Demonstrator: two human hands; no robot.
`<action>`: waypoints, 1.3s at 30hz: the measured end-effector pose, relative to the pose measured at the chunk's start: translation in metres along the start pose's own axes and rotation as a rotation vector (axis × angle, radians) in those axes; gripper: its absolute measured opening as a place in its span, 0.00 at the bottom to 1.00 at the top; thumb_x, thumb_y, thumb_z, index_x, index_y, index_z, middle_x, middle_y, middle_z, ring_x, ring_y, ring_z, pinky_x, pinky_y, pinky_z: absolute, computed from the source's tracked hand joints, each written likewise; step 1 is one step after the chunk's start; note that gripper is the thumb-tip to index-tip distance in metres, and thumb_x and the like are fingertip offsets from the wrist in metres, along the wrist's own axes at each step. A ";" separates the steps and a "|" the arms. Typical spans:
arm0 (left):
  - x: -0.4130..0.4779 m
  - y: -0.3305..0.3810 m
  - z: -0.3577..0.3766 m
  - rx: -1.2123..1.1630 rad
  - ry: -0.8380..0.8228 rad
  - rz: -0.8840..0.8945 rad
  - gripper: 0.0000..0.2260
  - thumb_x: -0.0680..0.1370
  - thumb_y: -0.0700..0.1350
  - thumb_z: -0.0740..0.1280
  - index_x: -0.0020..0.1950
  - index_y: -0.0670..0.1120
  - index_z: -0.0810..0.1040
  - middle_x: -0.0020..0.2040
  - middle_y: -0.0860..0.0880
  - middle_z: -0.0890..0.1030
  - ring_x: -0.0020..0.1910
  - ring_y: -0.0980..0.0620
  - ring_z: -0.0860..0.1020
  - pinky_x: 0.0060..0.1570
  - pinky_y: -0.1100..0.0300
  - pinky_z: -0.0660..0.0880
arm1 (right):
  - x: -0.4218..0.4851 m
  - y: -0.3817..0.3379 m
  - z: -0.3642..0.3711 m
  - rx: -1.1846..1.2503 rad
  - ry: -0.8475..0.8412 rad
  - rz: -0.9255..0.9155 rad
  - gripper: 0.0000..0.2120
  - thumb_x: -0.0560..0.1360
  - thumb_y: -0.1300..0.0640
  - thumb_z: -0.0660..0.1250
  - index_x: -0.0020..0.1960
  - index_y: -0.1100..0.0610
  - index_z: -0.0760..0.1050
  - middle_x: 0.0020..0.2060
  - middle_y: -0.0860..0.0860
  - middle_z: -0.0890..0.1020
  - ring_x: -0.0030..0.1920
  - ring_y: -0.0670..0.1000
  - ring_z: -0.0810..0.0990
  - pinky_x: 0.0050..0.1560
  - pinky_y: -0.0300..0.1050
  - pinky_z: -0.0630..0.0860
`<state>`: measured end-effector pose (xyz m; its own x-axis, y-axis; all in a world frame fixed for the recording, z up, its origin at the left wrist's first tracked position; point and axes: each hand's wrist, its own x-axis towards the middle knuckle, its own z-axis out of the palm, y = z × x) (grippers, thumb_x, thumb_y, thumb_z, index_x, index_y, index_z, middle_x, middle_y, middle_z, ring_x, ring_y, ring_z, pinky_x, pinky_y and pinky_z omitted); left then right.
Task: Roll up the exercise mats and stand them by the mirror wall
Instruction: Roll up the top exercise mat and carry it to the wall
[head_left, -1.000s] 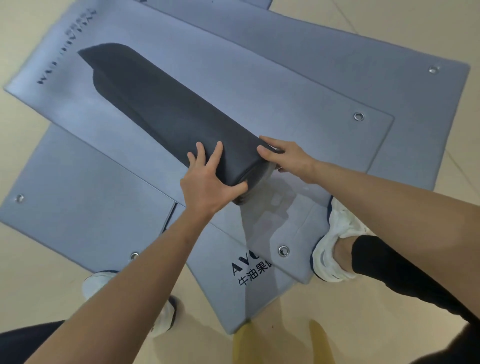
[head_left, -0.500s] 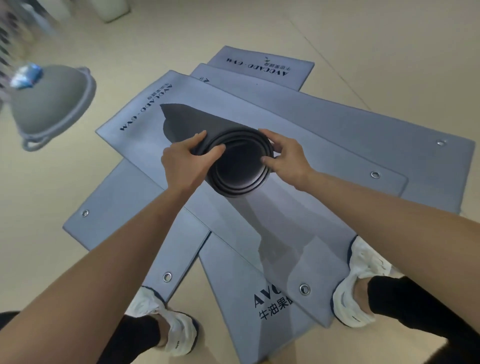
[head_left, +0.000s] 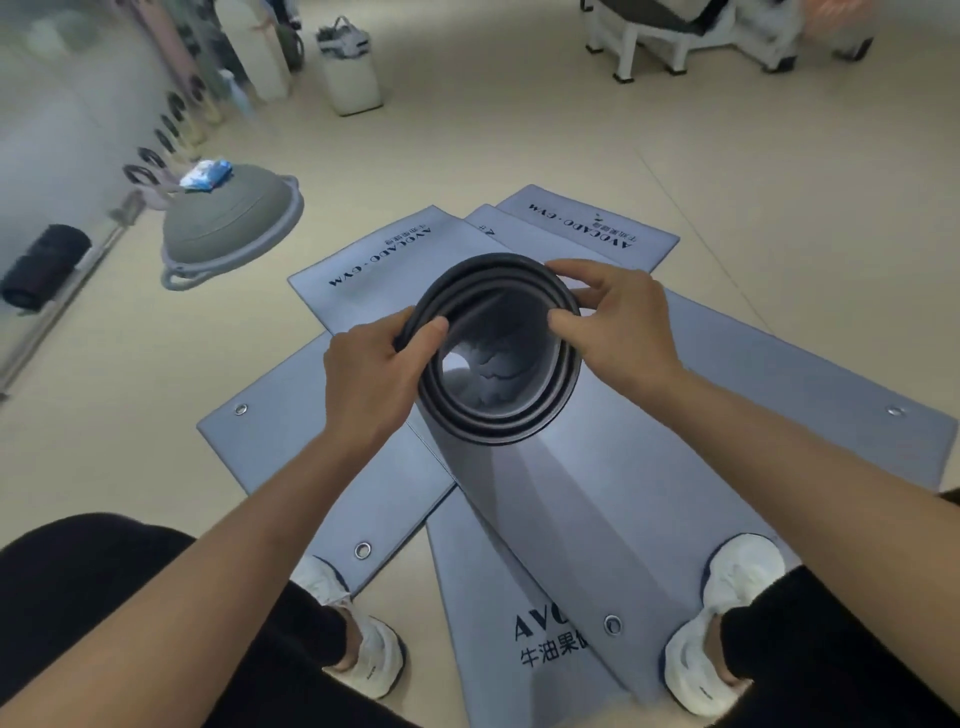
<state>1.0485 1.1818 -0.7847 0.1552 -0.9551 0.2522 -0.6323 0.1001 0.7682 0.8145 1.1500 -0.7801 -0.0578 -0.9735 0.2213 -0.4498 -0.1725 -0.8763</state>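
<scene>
Smooth beige floor (head_left: 675, 156); flat grey mats (head_left: 753, 395), metal eyelets, overlapping. Rolled mat (head_left: 498, 421), dark spiral end up, rim pinched by left hand (head_left: 374, 364) and right hand (head_left: 618, 322). Grey dome trainer (head_left: 228, 228) nearby.

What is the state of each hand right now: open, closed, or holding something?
Left hand: holding the rolled mat, pinching its rim.
Right hand: holding the rolled mat too, pinching the opposite side of the rim.
</scene>
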 end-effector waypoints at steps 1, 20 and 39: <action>-0.004 0.003 -0.007 -0.005 0.004 0.001 0.21 0.81 0.54 0.67 0.30 0.48 0.69 0.25 0.53 0.63 0.28 0.54 0.61 0.32 0.57 0.61 | -0.007 -0.006 0.000 -0.016 0.043 -0.014 0.20 0.71 0.59 0.70 0.61 0.45 0.83 0.45 0.37 0.86 0.50 0.36 0.84 0.54 0.39 0.80; 0.174 0.030 -0.024 0.155 -0.217 -0.120 0.20 0.64 0.61 0.74 0.52 0.53 0.86 0.38 0.55 0.85 0.39 0.55 0.84 0.44 0.54 0.82 | 0.139 -0.027 0.025 0.213 -0.180 0.274 0.23 0.74 0.62 0.68 0.63 0.41 0.76 0.43 0.49 0.84 0.41 0.53 0.86 0.33 0.50 0.85; 0.124 0.176 -0.244 -0.062 -0.266 -0.759 0.17 0.71 0.45 0.75 0.59 0.54 0.85 0.44 0.58 0.86 0.45 0.60 0.84 0.49 0.64 0.79 | 0.142 -0.312 -0.019 0.060 -0.548 0.495 0.28 0.72 0.67 0.70 0.56 0.34 0.81 0.44 0.44 0.87 0.48 0.57 0.84 0.51 0.61 0.84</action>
<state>1.1417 1.1492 -0.4749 0.3346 -0.8023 -0.4942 -0.3821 -0.5949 0.7071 0.9298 1.0684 -0.4677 0.2190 -0.8722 -0.4374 -0.4365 0.3134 -0.8434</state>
